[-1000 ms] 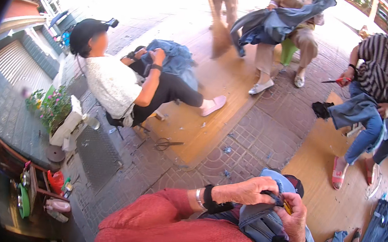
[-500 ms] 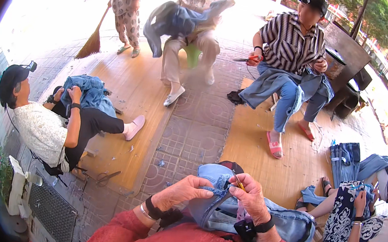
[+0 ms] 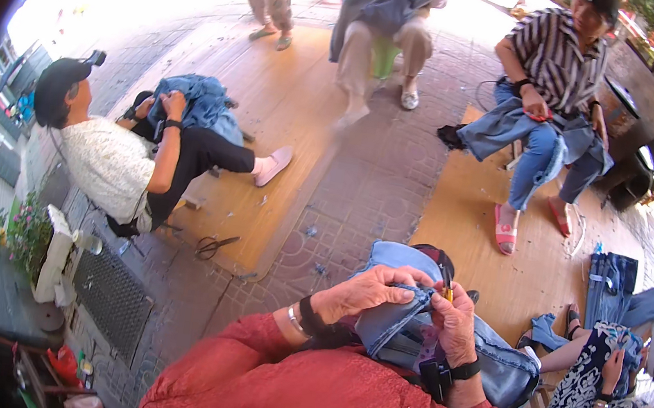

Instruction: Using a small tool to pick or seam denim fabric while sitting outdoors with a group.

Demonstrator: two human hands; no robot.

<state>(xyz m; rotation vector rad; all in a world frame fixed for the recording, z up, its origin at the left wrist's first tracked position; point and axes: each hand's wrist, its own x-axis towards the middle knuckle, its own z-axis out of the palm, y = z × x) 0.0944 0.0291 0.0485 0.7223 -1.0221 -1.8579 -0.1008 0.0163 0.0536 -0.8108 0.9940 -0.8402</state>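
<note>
Pinches the frayed edge of the blue denim garment, before the red shirt, with the left hand; with the right hand, grips a slim yellow-and-black tool near this edge. Cannot tell the kind of tool, covered partly by the hand, nor see the head of the person in beige trousers, cut off above.
</note>
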